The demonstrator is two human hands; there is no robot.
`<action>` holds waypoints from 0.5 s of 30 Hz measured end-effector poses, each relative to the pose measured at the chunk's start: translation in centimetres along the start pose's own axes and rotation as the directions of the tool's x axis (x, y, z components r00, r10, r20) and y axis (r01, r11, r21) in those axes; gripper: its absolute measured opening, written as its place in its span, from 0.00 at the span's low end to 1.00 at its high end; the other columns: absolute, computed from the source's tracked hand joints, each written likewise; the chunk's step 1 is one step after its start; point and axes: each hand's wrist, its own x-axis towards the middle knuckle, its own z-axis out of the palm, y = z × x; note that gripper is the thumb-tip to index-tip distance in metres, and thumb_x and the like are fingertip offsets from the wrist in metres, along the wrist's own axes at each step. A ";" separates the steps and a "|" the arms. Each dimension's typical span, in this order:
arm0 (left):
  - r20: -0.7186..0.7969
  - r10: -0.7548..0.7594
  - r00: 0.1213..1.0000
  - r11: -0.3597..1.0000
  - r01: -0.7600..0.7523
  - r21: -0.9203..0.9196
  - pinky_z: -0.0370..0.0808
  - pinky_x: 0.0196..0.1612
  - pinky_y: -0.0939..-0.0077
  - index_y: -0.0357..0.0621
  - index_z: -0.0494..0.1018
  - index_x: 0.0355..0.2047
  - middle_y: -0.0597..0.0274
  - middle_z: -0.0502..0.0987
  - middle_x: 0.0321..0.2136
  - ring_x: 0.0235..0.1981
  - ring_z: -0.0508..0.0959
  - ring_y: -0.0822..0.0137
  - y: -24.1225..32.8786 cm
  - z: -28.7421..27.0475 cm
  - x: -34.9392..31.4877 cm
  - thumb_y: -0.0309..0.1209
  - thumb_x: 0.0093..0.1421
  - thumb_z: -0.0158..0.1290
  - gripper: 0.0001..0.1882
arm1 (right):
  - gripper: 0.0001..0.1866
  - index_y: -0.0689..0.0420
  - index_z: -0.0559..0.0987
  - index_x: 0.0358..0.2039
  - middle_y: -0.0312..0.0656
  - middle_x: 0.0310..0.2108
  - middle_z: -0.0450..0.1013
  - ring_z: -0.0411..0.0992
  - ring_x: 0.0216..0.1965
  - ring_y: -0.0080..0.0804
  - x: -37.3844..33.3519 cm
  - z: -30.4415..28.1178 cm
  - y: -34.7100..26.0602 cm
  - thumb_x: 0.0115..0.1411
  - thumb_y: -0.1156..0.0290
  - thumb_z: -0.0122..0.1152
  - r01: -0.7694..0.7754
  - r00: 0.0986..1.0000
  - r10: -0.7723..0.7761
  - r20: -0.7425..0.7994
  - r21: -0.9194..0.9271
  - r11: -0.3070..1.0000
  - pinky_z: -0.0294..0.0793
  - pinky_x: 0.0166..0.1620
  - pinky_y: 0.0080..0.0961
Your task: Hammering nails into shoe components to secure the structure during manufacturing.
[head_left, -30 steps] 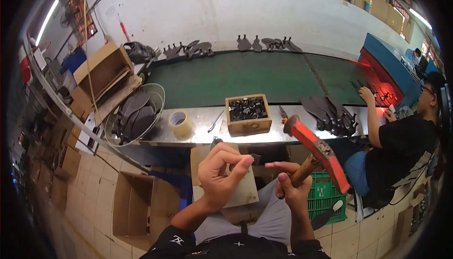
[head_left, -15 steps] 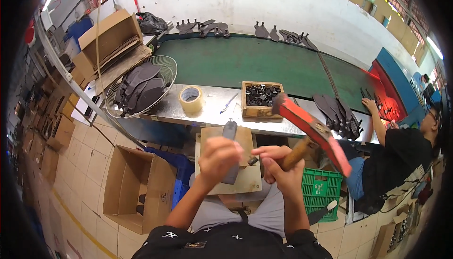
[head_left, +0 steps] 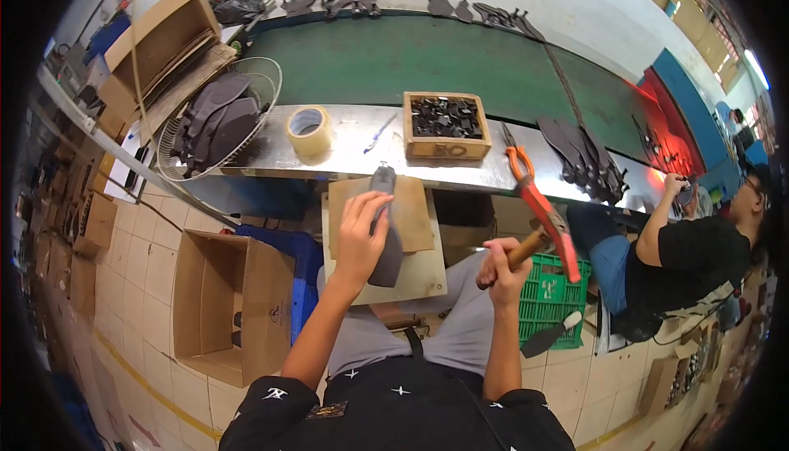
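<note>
A dark grey sandal sole [head_left: 386, 259] lies lengthwise on a tan board [head_left: 417, 219], which sits on a paler board over my lap. My left hand [head_left: 360, 233] is curled over the sole's middle, gripping it with fingers and thumb; whatever is under the fingertips is hidden. A narrow end [head_left: 382, 178] of the sole sticks out beyond that hand. To the right, clear of the boards, my right hand [head_left: 503, 274] is closed round the wooden handle of a hammer [head_left: 549, 222]. The hammer's worn red head is raised, pointing away from the sole.
On the metal ledge are a tape roll [head_left: 309, 133], a pen [head_left: 378, 135], a wooden box [head_left: 448, 148] of small black pieces, orange-handled pliers [head_left: 518, 161] and stacked soles [head_left: 579, 155]. A wire basket [head_left: 267, 93] stands left. A green belt [head_left: 394, 60] runs behind. A co-worker [head_left: 699, 245] sits right.
My hands have moved apart: the left has come down onto the sole, the right has drawn back with the hammer. The small black piece between them no longer shows. The view has tilted downward.
</note>
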 end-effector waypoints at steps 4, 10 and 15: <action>0.074 0.087 0.993 0.996 -0.085 -0.030 0.74 0.47 0.61 0.41 0.76 0.42 0.53 0.77 0.41 0.44 0.75 0.51 -1.6 5.7 5.5 0.20 0.57 0.54 0.12 | 0.08 0.63 0.72 0.26 0.34 0.12 0.61 0.56 0.11 0.20 -2.9 -4.2 -1.6 0.63 0.77 0.56 0.038 0.996 -0.021 -0.090 0.194 0.980 0.56 0.15 0.20; 0.349 0.093 0.933 0.967 -0.168 0.190 0.75 0.45 0.59 0.37 0.77 0.35 0.47 0.79 0.37 0.42 0.78 0.45 -7.3 15.3 18.0 0.23 0.55 0.57 0.07 | 0.17 0.59 0.64 0.17 0.38 0.12 0.61 0.56 0.12 0.25 -5.9 -7.4 -3.1 0.64 0.73 0.51 0.222 0.975 -0.218 -0.050 0.071 0.973 0.57 0.15 0.23; 0.493 0.045 0.869 0.917 -0.232 0.325 0.77 0.37 0.53 0.30 0.76 0.27 0.35 0.77 0.28 0.34 0.80 0.40 -8.0 18.6 20.0 0.21 0.47 0.62 0.08 | 0.19 0.58 0.63 0.16 0.37 0.11 0.58 0.54 0.11 0.24 -8.2 -8.9 -3.9 0.64 0.71 0.49 0.123 0.973 -0.089 -0.214 0.149 0.981 0.56 0.16 0.23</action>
